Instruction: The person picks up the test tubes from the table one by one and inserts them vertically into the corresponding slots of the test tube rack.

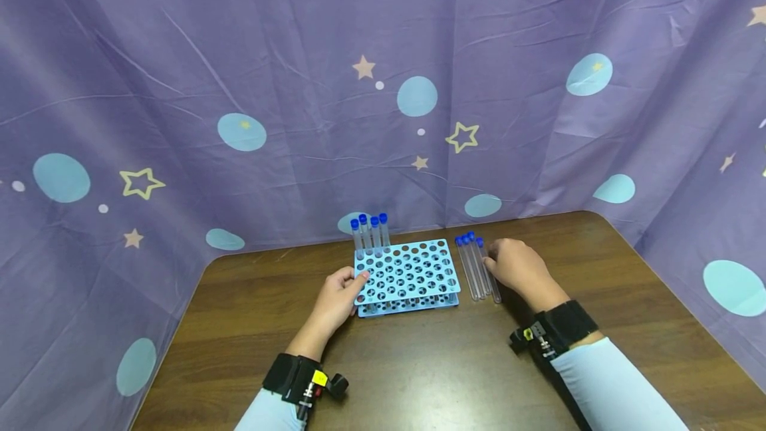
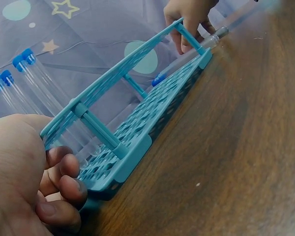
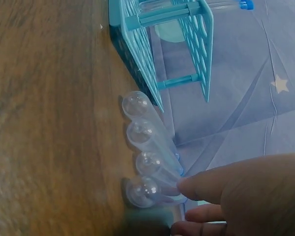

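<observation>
My left hand (image 1: pixel 335 298) grips the left end of a light-blue test tube rack (image 1: pixel 409 275), thumb on the top plate and fingers curled below it. Several clear test tubes (image 1: pixel 376 238) with blue caps stand in the rack's back left corner. More capped test tubes (image 1: pixel 473 271) lie side by side on the table to the right of the rack. My right hand (image 1: pixel 520 268) is at the rightmost lying test tube (image 3: pixel 142 191), pinching it near its capped end with thumb and fingers. The fingers' far side is hidden in the head view.
The brown wooden table (image 1: pixel 419 371) carries the rack and tubes. A purple curtain (image 1: pixel 311 118) with stars and blue dots hangs close behind its back edge and along both sides. Each wrist wears a black strap (image 1: pixel 571 324) with a small camera.
</observation>
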{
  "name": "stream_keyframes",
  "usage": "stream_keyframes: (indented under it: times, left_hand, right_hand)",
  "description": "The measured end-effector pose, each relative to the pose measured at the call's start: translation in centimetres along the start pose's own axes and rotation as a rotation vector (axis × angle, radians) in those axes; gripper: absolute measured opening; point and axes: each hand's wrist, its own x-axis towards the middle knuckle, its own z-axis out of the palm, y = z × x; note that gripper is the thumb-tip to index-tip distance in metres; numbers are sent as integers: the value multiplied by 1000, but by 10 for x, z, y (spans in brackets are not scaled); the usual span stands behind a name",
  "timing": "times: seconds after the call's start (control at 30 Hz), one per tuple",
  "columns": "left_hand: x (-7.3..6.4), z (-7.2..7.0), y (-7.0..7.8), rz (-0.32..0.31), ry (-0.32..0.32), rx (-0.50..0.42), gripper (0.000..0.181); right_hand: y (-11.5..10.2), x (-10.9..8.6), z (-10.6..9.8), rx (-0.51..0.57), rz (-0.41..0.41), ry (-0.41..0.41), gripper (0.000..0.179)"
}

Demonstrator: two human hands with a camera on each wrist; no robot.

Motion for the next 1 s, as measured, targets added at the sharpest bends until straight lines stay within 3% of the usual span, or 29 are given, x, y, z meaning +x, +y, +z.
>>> stream_keyframes:
  times: [0.23, 0.83, 1.0]
  left_hand:
    - [-1, 0, 0, -2, -1, 5, 36]
    - [1, -2, 1, -27, -15, 9, 38]
    - [0, -2, 2, -29, -16, 13, 37]
  right_hand:
    - [2, -3, -6, 24, 81, -28, 18]
    - [4, -2, -9, 8, 80, -46, 38]
    - [4, -1, -9, 20, 72, -28, 32]
